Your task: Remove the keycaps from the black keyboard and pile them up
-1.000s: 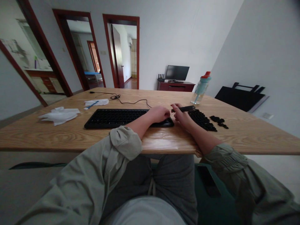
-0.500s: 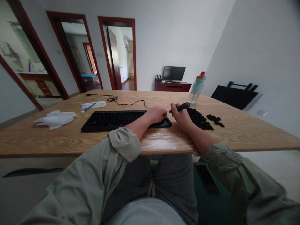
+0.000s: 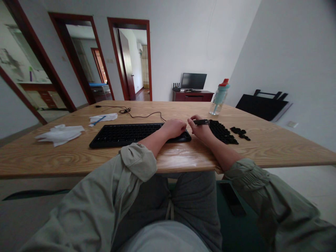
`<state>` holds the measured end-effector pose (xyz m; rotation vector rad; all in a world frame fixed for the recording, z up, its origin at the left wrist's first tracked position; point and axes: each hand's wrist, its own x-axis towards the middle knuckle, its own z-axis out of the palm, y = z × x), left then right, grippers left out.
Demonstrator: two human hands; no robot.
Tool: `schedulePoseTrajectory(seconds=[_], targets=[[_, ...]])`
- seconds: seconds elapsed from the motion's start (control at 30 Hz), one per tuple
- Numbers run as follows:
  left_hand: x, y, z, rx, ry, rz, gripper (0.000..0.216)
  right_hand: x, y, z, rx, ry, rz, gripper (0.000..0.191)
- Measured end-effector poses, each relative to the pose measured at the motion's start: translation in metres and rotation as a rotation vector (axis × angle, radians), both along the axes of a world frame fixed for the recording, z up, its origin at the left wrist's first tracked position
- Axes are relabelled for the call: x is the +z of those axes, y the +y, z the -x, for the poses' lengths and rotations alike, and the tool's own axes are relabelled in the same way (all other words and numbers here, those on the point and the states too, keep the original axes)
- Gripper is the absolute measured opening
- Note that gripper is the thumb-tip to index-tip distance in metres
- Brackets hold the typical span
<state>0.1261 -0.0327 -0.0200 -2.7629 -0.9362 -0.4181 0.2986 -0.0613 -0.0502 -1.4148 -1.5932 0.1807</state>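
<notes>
A black keyboard (image 3: 126, 134) lies on the wooden table, its cable running out at the back. Over its right end rests my left hand (image 3: 175, 128), fingers curled downward. The fingertips are hidden, and I cannot see whether anything is in them. Just to the right, my right hand (image 3: 201, 131) grips a slim black-handled tool (image 3: 202, 122), held nearly level and pointing toward the left hand. The tool's working end is too small to make out. Beyond the right hand lies a pile of loose black keycaps (image 3: 223, 133), with a smaller cluster (image 3: 240, 133) beside it.
A clear water bottle with a red lid (image 3: 219, 98) stands behind the keycaps. On the left are crumpled white tissues (image 3: 61, 134) and a blue-handled brush-like item (image 3: 97, 120) on another tissue. The coiled cable (image 3: 125, 110) lies behind the keyboard. A phone (image 3: 233, 200) rests below on the seat.
The tool in my right hand has tipped from slanting upward to nearly level, and its outer end has dropped. My left hand stays at the keyboard's right end.
</notes>
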Motion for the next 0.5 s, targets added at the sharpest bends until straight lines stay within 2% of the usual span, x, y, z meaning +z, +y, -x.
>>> schedulePoseTrajectory(seconds=[0.17,0.3,0.5], targets=[[-0.0002,0.0042,0.0051,-0.104,0.008,0.027,0.031,-0.0029,0.0003,-0.0026,-0.036,-0.100,-0.097,0.027],[-0.0008,0.0065,0.0079,-0.148,0.007,0.038,0.034,-0.0025,-0.0040,-0.0020,-0.001,-0.088,-0.076,0.025],[-0.0023,0.0068,0.0059,-0.142,0.012,0.028,0.032,-0.0055,-0.0018,-0.0051,0.026,-0.039,-0.038,0.025]])
